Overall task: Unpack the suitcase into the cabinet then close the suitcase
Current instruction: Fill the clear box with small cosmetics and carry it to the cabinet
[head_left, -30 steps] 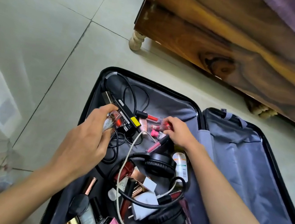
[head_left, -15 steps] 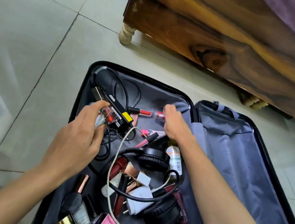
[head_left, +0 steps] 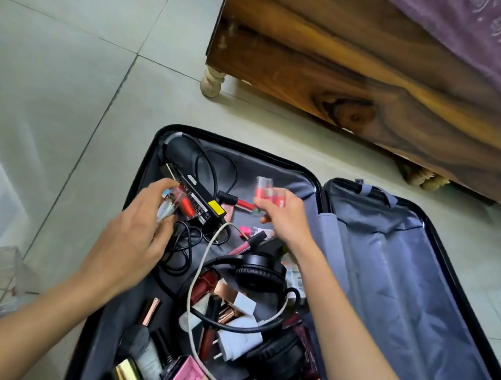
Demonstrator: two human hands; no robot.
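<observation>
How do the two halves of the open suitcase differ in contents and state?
The left half is crowded with cables, headphones and cosmetics; the right half shows only its lining. Both hands work over the left half; none is over the right. Both have grey lining and black rims.

The single head-worn view looks steeply down from close above the left hand (head_left: 132, 236) and right hand (head_left: 284, 215), the open suitcase (head_left: 393, 280) beneath them.
</observation>
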